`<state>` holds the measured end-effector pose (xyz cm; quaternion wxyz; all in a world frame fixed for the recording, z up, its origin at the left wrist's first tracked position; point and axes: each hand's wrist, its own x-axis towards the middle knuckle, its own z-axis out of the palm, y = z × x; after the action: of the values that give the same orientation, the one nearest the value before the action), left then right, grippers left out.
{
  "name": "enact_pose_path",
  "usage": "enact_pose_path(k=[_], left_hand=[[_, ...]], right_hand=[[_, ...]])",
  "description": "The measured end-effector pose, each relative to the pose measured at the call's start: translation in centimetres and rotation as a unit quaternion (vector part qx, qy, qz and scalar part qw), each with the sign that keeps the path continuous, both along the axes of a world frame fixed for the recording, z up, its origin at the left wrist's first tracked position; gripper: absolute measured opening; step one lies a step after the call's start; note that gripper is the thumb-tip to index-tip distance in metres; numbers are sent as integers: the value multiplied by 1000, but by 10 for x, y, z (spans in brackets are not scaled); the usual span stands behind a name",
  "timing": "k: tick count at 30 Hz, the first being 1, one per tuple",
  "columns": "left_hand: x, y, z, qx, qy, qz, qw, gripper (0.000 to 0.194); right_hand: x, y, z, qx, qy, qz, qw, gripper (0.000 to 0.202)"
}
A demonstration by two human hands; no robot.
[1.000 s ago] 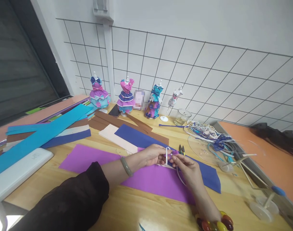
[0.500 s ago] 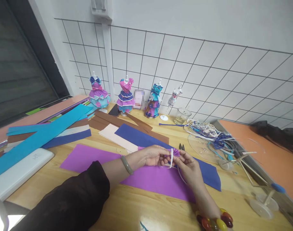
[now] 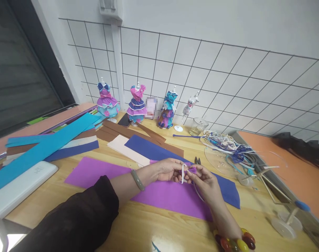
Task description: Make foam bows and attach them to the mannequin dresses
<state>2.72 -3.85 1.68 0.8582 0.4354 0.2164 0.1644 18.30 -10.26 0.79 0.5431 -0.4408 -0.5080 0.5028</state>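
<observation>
My left hand [image 3: 170, 170] is closed in a pinch on one side of a small purple pleated piece [image 3: 192, 170], gathered like a fan. A narrow white strip [image 3: 183, 174] loops around it at the left fingertips. From the other side my right hand [image 3: 208, 182] pinches the pleated piece; a thin strip end trails below these fingers. Beneath both hands lies a large purple sheet [image 3: 172, 201], flat on the table. A dark blue strip [image 3: 226, 190] reaches out past my right hand. The fingers partly hide the pleats.
Small scissors [image 3: 197, 161] lie just behind my right hand. Dressed miniature mannequins [image 3: 136, 105] stand along the wall grid. A glass [image 3: 198, 126] and a tangle of ribbons [image 3: 227, 145] are at back right. Blue strips [image 3: 62, 141] and a white case [image 3: 25, 189] lie left.
The white loop has shifted slightly left and looks rounder around the pleated piece. Both hands stay in nearly the same place, still pinching.
</observation>
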Motion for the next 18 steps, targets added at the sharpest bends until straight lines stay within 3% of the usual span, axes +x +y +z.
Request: enact_pose_path(k=[8, 13, 18], left_hand=[[1, -2, 1, 118, 42, 90, 988, 29], [4, 0, 1, 195, 54, 182, 962, 32], [5, 2, 0, 309, 49, 211, 926, 31]], right_hand=[[1, 0, 0, -22, -10, 18, 1000, 27], [1, 2, -1, -40, -27, 8, 999, 32], [4, 4, -1, -58, -14, -9, 998, 27]])
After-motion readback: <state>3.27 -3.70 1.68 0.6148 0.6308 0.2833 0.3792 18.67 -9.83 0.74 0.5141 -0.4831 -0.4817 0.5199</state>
